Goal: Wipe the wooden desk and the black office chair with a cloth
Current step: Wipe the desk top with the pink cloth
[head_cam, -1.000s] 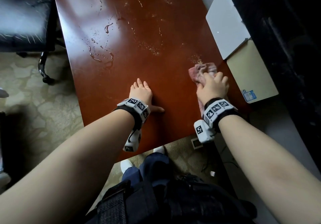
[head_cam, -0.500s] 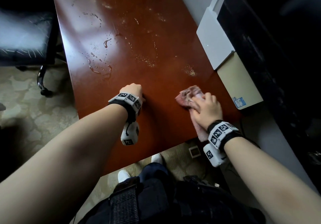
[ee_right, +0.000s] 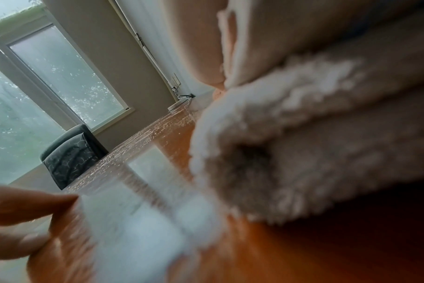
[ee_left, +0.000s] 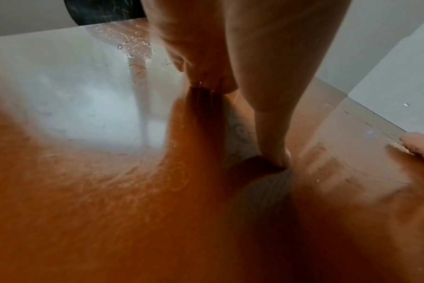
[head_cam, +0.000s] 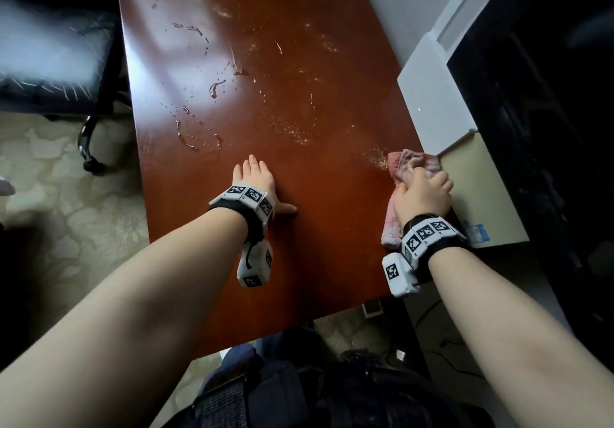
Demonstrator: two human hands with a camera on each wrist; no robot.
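While the left hand (head_cam: 254, 180) lies flat on the wooden desk (head_cam: 299, 62), fingers straight and thumb out, the right hand (head_cam: 423, 191) curls around the pink cloth (head_cam: 410, 163).
Bunched cloth sits at the desk's right edge, touching crumbs (head_cam: 377, 160); water streaks (head_cam: 199, 142) glisten farther up.

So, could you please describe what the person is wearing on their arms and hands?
Both forearms are bare, with no sleeves or gloves. The left hand and right hand each carry a black wrist strap ringed with white blocks printed with black square-pattern markers. A white rounded camera unit, also marked, hangs under each wrist; a thin black cord shows on the left one.
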